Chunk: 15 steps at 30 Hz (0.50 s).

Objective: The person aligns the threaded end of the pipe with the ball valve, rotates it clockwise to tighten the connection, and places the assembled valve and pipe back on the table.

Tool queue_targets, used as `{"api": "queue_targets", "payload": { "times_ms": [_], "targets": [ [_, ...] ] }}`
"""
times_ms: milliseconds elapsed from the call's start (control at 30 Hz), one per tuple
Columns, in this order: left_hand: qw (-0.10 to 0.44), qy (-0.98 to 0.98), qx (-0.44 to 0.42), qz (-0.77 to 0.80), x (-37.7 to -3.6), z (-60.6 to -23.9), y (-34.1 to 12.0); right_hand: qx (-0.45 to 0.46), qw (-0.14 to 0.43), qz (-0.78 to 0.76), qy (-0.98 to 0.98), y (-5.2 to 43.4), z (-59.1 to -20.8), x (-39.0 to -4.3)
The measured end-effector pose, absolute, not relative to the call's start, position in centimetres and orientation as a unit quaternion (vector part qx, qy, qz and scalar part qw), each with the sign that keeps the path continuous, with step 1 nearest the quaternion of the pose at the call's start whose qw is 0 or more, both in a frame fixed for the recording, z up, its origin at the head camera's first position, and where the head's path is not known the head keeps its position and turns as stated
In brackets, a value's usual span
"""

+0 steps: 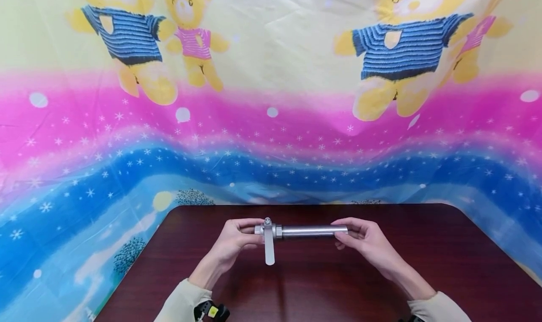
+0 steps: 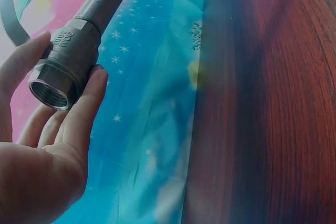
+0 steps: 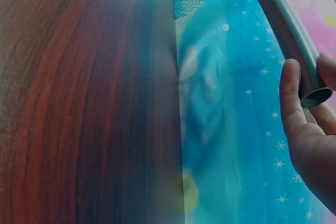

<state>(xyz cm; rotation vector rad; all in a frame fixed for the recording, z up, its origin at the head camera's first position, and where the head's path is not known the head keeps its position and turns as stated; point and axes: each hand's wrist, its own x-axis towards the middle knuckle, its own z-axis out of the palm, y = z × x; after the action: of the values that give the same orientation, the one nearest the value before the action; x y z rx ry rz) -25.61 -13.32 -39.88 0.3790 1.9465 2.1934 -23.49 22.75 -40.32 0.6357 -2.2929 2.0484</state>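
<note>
- The left hand [image 1: 235, 239] grips the ball valve [image 1: 267, 231] by its threaded end, above the dark wooden tabletop [image 1: 305, 284].
- The right hand [image 1: 364, 239] curls around the free end of the steel pipe [image 1: 313, 231] joined to the valve.
- The valve's flat lever handle [image 1: 269, 252] points toward the person.

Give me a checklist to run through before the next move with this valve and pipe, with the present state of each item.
1. Left hand grips the valve body: ok.
2. Right hand holds the pipe at its free end: ok.
3. Valve and pipe held clear above the table: ok.
4. Lever handle free of both hands: ok.
5. Open threaded port unobstructed: ok.
6. Pipe fully screwed into the valve: cannot tell.
</note>
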Motion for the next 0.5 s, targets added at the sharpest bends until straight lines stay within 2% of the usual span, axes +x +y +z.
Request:
{"api": "queue_targets", "payload": {
  "times_ms": [233, 500],
  "targets": [
    [0.090, 0.658, 0.132, 0.736, -25.57, -39.72, -13.26, 0.235, 0.000, 0.661, -0.713, 22.79, -40.33, -23.40],
    [0.089, 0.663, 0.129, 0.732, -25.55, -39.85, -13.28, 0.213, -0.002, 0.651, -0.729, 22.58, -40.17, -23.23]
  ]
}}
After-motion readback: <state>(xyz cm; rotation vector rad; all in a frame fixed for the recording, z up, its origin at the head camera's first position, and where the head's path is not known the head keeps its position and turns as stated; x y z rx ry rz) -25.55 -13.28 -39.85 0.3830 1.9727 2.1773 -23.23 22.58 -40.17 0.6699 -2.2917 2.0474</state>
